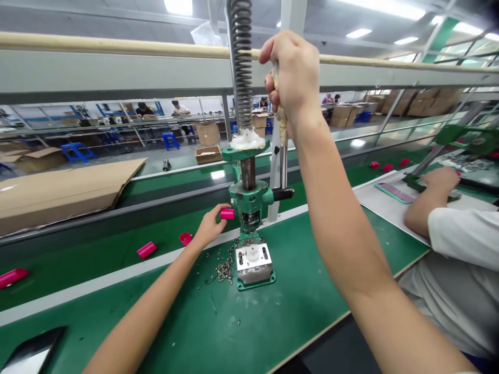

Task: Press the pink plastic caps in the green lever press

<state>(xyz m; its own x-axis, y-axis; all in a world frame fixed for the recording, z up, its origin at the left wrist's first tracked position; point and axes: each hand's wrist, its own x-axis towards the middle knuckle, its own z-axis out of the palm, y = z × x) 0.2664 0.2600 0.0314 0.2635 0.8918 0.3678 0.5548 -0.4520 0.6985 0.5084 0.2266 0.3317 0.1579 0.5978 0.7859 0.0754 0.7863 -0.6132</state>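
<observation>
My right hand (pixel 294 75) is raised and wrapped round the taped lever handle (pixel 283 129) of a green hand press (pixel 251 208). My left hand (pixel 210 226) pinches a pink plastic tube (pixel 227 213) just left of the press column. Below, the press base carries a metal plate (pixel 253 255) with a small white round piece (pixel 253 253) on it. A heap of tiny metal pins (pixel 225 271) lies on the green table beside the base. A tall spring (pixel 242 62) stands above the press, with white grease under it.
More pink tubes (pixel 147 250) lie on the green conveyor belt (pixel 117 259) behind the table edge. A phone (pixel 33 353) rests at the lower left. To the right, a co-worker's arm (pixel 434 192) reaches beside another green press (pixel 463 136). Flat cardboard (pixel 66 195) lies at the left.
</observation>
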